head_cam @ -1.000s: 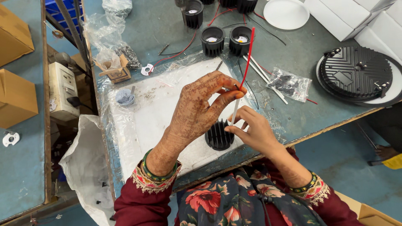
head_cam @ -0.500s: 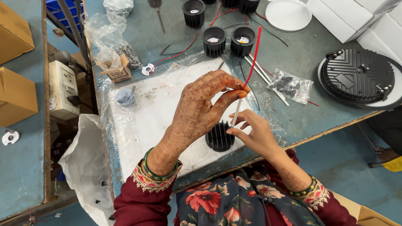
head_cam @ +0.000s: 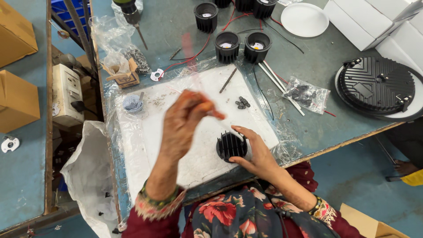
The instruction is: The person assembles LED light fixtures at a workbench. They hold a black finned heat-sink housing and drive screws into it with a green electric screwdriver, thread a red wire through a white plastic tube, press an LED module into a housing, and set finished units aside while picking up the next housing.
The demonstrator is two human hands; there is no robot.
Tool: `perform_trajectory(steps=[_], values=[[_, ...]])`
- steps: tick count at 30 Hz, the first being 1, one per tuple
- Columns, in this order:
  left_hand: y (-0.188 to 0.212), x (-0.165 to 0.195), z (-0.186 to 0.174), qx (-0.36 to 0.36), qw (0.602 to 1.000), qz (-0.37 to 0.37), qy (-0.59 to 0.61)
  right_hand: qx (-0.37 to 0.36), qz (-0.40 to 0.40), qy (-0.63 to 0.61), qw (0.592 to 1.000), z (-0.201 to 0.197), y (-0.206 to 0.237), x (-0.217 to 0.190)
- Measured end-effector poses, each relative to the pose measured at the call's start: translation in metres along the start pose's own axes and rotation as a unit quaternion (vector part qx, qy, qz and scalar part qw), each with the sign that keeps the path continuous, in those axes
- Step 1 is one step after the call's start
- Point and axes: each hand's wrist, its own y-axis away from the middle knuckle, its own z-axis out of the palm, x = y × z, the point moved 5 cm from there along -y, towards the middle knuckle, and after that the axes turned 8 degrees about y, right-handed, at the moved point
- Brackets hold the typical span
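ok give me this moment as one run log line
left hand: raised, blurred, over white foam pad | right hand: gripping black finned round heat sink on the pad | near: small dark screws

Matt blk finned metal housing [head_cam: 230, 146]

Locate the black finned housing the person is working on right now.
In the head view the black finned housing sits on the white foam pad near the table's front edge, cupped by the right hand, with the blurred left hand raised just to its left.
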Motion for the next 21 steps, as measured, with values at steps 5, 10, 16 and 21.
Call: perform_trajectory(steps=[5, 10, 16, 21], values=[[0.055, -0.046, -0.094, 0.14, 0.974, -0.049, 0.173, -0.003, -0.043, -0.022, 0.999, 0.004, -0.001, 0.005], [0.073, -0.118, -0.145, 0.263, 0.92, -0.105, 0.271, -0.004, -0.084, -0.015, 0.996, 0.012, -0.007, 0.002], [0.076, -0.148, -0.148, 0.284, 0.907, -0.169, 0.262, -0.033, -0.107, 0.026, 0.993, 0.009, -0.008, -0.002], [0.078, -0.145, -0.149, 0.287, 0.906, -0.163, 0.264, -0.032, -0.082, -0.016, 0.996, 0.006, -0.013, -0.007]])
